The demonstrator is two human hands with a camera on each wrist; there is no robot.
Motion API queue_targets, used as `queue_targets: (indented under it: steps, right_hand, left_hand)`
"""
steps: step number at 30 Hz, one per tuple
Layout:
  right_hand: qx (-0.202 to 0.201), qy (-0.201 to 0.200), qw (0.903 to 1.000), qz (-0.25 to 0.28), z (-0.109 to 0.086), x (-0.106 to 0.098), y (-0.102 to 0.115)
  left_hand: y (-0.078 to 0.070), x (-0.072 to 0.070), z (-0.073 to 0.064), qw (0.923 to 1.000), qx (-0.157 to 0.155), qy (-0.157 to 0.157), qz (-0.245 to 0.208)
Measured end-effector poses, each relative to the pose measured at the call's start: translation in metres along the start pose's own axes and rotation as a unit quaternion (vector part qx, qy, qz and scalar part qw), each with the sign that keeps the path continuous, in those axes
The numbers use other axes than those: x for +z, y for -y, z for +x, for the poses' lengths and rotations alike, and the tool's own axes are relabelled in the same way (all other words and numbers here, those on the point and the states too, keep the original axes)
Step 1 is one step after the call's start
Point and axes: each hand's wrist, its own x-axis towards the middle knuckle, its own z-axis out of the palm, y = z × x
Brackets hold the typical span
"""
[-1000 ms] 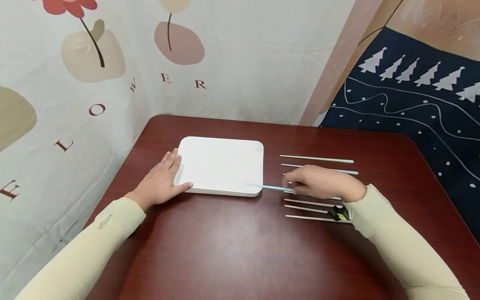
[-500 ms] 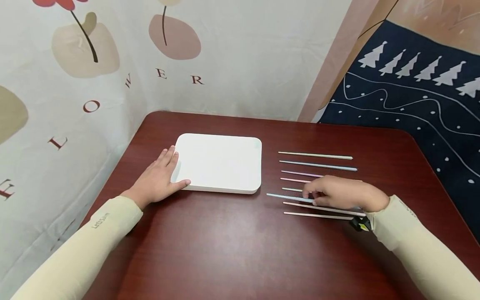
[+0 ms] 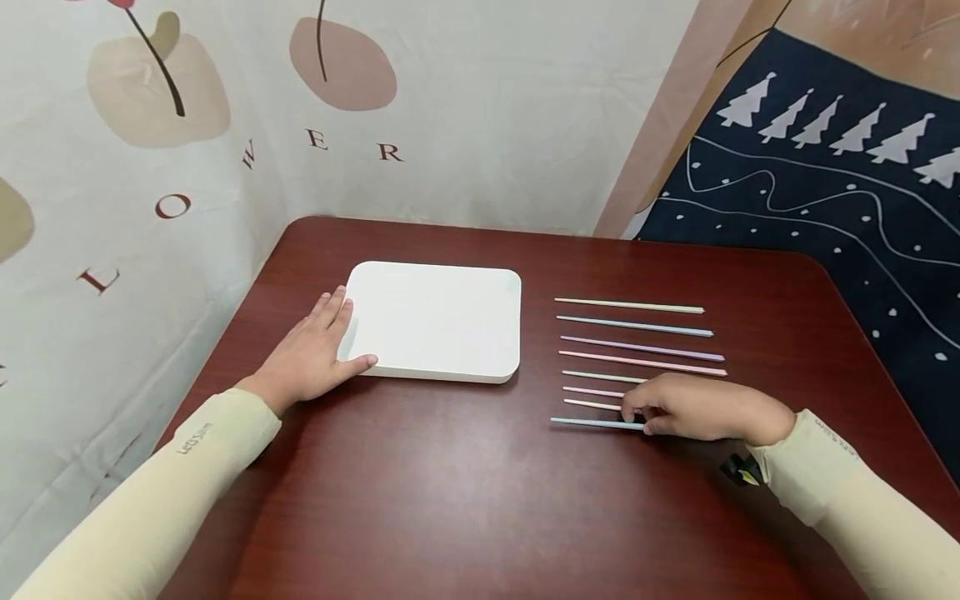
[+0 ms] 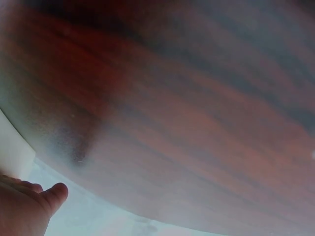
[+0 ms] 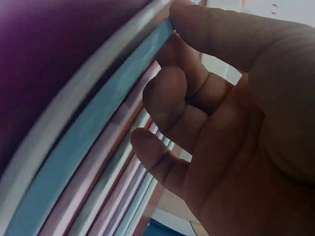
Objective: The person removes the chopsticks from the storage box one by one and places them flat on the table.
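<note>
My right hand [image 3: 697, 407] pinches a light blue chopstick [image 3: 592, 423] between thumb and fingers, at the near end of a row of chopsticks. In the right wrist view the blue chopstick [image 5: 93, 123] runs beside a white one, its end at my thumb and fingertip; whether it touches the table is unclear. The row behind includes yellow [image 3: 630, 306], blue [image 3: 634, 326], purple [image 3: 642, 348] and pink [image 3: 642, 363] chopsticks, with others partly covered by my hand. My left hand [image 3: 307, 358] rests with straight fingers against the left edge of a white rounded slab [image 3: 435, 321], thumb on its front edge.
The dark red wooden table [image 3: 420, 483] has rounded far corners. A pale printed curtain [image 3: 480, 125] hangs behind it, and a navy cloth with white trees [image 3: 810, 192] hangs at the right. A black wrist camera [image 3: 742, 471] sits under my right wrist.
My right hand has carried the blue chopstick right and nearer, from the slab's front right corner to the row's near end. My left hand has stayed on the slab. The head view has tilted slightly.
</note>
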Motion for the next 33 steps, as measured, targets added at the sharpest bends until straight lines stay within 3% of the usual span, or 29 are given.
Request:
queue_targets:
  steps: [14, 33]
  right_hand:
    - [-0.006, 0.007, 0.9999, 0.006, -0.015, 0.014, 0.0]
    - [-0.001, -0.015, 0.9982, -0.057, -0.019, 0.016, -0.001]
  left_hand:
    - [0.0, 0.0, 0.001, 1.0, 0.002, -0.001, -0.001]
    - [0.0, 0.0, -0.001, 1.0, -0.004, 0.001, -0.006]
